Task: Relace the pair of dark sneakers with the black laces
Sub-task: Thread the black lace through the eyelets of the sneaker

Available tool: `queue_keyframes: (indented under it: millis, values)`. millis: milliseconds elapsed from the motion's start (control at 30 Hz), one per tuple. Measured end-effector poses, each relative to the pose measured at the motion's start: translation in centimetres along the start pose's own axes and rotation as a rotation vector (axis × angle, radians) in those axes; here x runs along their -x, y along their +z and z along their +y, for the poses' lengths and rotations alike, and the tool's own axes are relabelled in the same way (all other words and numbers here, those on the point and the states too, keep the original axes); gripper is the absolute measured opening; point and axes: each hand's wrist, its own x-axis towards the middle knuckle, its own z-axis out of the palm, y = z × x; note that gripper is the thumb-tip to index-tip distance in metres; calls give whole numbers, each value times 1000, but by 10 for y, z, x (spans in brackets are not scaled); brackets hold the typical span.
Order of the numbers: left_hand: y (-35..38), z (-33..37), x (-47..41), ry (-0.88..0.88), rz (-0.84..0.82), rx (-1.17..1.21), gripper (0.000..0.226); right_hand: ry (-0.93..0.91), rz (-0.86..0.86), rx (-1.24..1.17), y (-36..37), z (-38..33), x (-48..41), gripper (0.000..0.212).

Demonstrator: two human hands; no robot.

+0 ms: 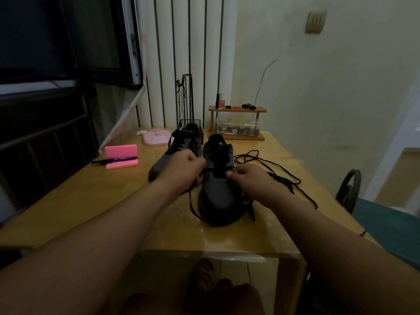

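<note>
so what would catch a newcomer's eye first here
The two hands meet over the near sneaker in the middle of the table. The left hand and right hand both pinch its lace near the tongue. Next come the loose black lace sprawled to the right and the bright pink block on the left.

Nothing can be read; the near sneaker (219, 192) bears a small yellow logo (220, 144) on its tongue, too blurred to name.
</note>
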Motion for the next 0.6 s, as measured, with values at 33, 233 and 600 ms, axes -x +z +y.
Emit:
queue_keyframes:
  millis: [33, 233, 600]
  values:
    - [4, -7, 0, -37, -88, -182, 24, -10, 9, -10, -1, 0, 1, 29]
    - [19, -19, -2, -12, -228, -468, 27, 18, 58, -673, -31, -12, 9, 18]
    - [16, -11, -5, 77, -19, -242, 30, 21, -85, 62, -9, -3, 4, 23]
